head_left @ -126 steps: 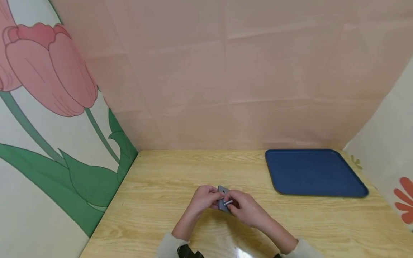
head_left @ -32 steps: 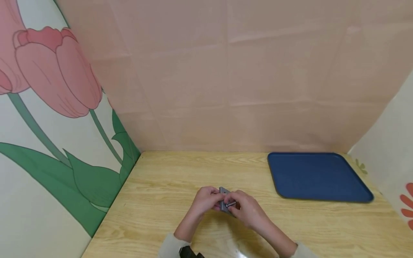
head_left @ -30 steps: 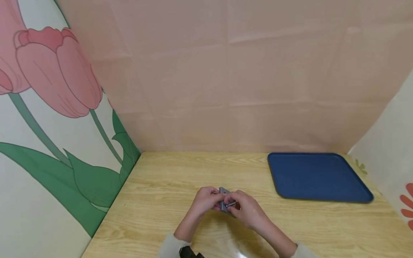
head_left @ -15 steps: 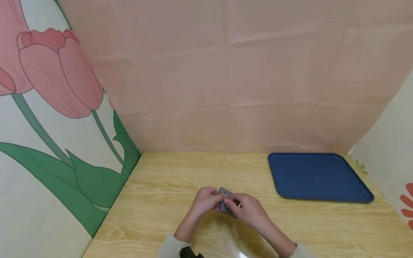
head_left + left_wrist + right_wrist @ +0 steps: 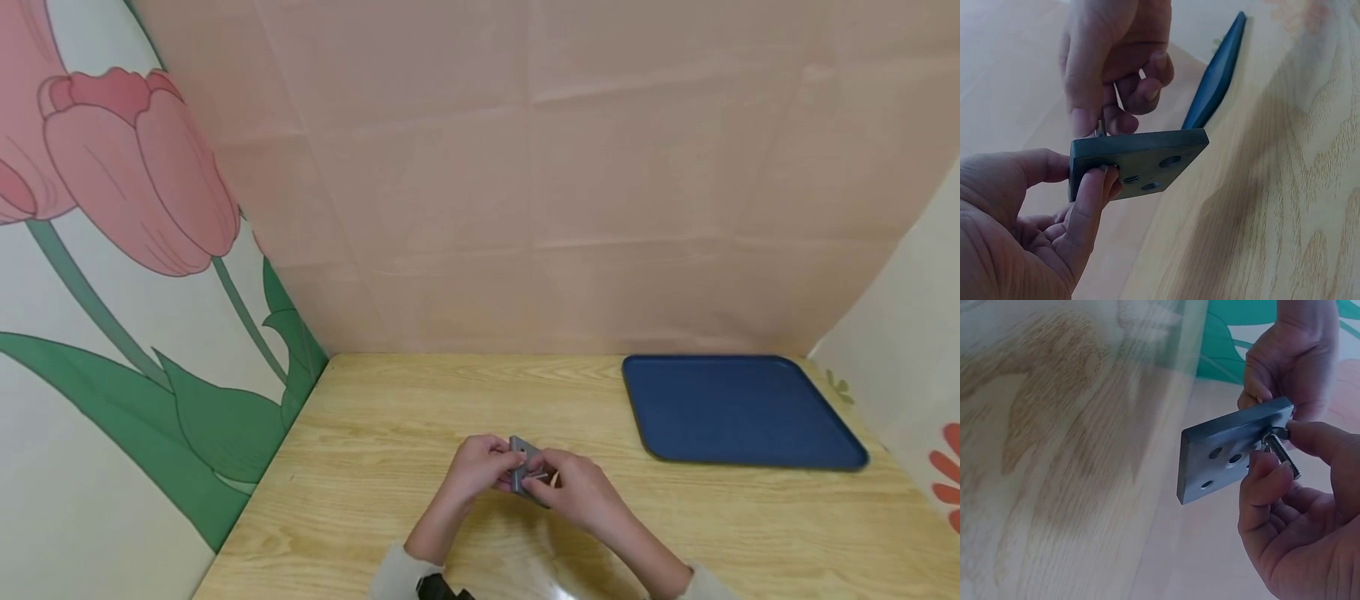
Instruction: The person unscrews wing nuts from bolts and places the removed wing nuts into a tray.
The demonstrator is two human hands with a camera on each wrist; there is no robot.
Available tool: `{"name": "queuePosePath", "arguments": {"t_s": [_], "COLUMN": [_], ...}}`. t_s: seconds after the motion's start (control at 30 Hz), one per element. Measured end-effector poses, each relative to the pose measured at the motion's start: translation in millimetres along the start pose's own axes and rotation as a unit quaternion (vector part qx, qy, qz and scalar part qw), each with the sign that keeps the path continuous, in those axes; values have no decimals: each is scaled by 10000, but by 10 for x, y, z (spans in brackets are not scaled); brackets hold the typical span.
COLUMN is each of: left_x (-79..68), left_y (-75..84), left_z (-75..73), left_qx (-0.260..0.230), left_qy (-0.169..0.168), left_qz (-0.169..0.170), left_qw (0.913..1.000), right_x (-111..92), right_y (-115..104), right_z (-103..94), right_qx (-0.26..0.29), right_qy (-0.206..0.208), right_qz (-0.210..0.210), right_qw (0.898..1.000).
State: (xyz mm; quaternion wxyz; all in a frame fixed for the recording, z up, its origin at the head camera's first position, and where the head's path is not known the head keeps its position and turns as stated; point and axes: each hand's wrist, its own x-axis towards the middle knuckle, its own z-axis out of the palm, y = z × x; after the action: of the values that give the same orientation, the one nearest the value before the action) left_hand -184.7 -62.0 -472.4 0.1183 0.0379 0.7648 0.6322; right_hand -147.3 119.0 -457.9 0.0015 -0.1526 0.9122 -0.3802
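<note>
My left hand [image 5: 480, 462] grips a thick grey metal plate [image 5: 1229, 447] with several round holes by one end, thumb on one edge and fingers against the face opposite the bolt's shaft. A threaded bolt [image 5: 1284, 455] sticks out of the other face near that end. At its base sits a small metal nut [image 5: 1280, 432], partly covered by fingertips. My right hand [image 5: 573, 487] has thumb and forefinger on either side of the bolt's base, pinching the nut. In the left wrist view, a left fingertip [image 5: 1099, 175] covers the hole on the bolt's line. Both hands hold the work above the table.
A blue tray [image 5: 738, 412] lies at the right rear of the wood-grain table [image 5: 390, 400]. A pinkish sheet [image 5: 480, 183] hangs behind the table. Panels with printed flowers stand at the left and right sides.
The right fingers have rolled and shifted around the bolt's base; the shaft, visible a second ago and hidden half a second ago, shows again. The left hand keeps its hold on the plate.
</note>
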Motion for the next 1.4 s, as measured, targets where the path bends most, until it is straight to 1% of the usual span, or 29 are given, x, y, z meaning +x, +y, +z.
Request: {"name": "queuePosePath", "arguments": {"t_s": [0.13, 0.27, 0.43, 0.7, 0.93, 1.03, 1.13, 1.23, 1.4], "left_x": [6, 17, 15, 11, 21, 18, 12, 8, 13], "left_y": [-9, -15, -10, -7, -15, -14, -7, -3, -6], "left_z": [9, 23, 24, 25, 26, 25, 24, 23, 24], "left_qx": [30, 66, 50, -64, -33, -22, 11, 35, 21], "left_qy": [30, 26, -15, -79, -31, -21, 0, 14, 13], "left_qz": [55, 74, 76, 79, -23, -58, -79, -90, -86], "left_qw": [10000, 9999, 10000, 9999, 10000, 10000, 10000, 10000, 10000], "right_x": [3, 4, -7, -7, -5, 1, 7, 9, 8], "right_y": [2, 2, 7, 7, 24, 13, 1, -3, 6], "right_z": [-12, -23, -36, -39, -39, -39, -34, -24, -16], "right_qx": [97, 233, 166, 6, 250, 314, 215, 34, -172], "right_qy": [-65, -197, -287, -115, -60, 61, 198, 234, 68], "right_qz": [-114, -74, -63, -344, -405, -280, 34, 318, 510], "right_qw": [9999, 9995, 9994, 9993, 9988, 9991, 9996, 9992, 9985]}}
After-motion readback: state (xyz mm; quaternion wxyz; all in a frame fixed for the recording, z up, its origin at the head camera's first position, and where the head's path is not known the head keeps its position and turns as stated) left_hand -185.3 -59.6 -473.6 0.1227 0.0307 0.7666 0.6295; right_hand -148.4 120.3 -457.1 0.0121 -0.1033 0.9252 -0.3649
